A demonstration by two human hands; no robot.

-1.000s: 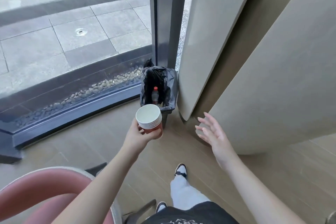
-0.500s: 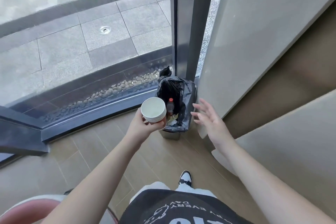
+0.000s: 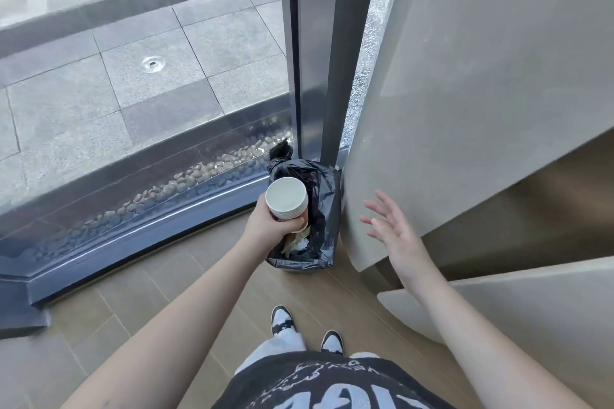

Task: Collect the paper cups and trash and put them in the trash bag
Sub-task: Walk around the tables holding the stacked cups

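Above the black trash bag (image 3: 324, 209), left hand (image 3: 269, 231) grips stacked paper cups (image 3: 287, 198) by their sidewalls; light, crushable, so hold gently. Right hand (image 3: 393, 232) hangs released, fingers spread.

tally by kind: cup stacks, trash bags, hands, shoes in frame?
Cup stack: 1, in left hand
Trash bag: 1
Hands: 2, right hand holds nothing
Shoes: 2
Total: 6

We look steeply down from head height, facing the window (image 3: 139, 76), close over our own shoes (image 3: 282, 320).
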